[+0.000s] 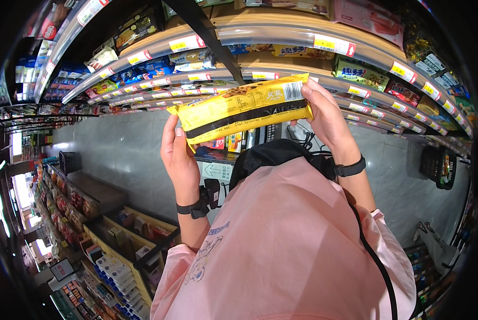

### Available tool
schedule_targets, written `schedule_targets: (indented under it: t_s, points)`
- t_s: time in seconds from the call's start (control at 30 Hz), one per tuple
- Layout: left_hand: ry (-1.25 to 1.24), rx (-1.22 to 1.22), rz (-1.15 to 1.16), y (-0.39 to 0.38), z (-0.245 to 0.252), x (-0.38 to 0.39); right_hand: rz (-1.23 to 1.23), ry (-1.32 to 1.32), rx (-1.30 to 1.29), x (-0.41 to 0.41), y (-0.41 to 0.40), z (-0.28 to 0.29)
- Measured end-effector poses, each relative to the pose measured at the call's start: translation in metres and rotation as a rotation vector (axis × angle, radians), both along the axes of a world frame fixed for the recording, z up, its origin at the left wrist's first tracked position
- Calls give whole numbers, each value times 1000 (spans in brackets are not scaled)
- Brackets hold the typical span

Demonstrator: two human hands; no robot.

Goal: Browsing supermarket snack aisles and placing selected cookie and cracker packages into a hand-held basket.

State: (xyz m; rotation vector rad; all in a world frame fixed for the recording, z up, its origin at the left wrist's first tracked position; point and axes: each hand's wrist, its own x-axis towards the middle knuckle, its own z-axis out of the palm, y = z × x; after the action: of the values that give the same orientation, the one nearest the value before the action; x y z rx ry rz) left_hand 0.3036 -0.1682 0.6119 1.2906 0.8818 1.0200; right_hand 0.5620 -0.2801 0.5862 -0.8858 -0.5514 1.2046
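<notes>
A long yellow cookie packet [243, 112] is held up between both my hands, in front of the shelves. Its underside faces me, with a black band, a barcode and small print. My left hand [179, 156] grips the packet's left end, thumb on the near face. At the other end, by the barcode, my right hand [323, 112] holds it with thumb on top and fingers behind. Below the packet, a black shopping basket [219, 155] with several packaged goods is partly hidden by the packet, my hands and a black bag [279, 154] at my front.
Snack shelves [263, 34] with price tags curve across the top. A black basket [439, 168] stands on the grey tiled floor [123, 140] at right, another basket [70, 161] at left. Display bins [135, 228] fill the lower left. A person's legs [435, 244] show at lower right.
</notes>
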Motion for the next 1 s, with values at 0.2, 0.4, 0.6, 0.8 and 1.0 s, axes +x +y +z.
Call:
schedule_targets:
  t_s: [0.2,0.4,0.6,0.8,1.0]
  points:
    - [-29,-25,6,-1,-2,-1,44,-88,-56,2,0,0]
    - [-60,-19,-88,-2,0,-3,22,17,-29,5,-1,-2]
    - [-55,-8,-147,0,-4,-7,20,-20,-40,6,-2,-2]
    - [-28,-10,-160,0,-3,-5,14,-31,-41,6,-2,-1]
    - [-38,-9,-167,-2,-2,-3,-28,6,-74,3,-3,1]
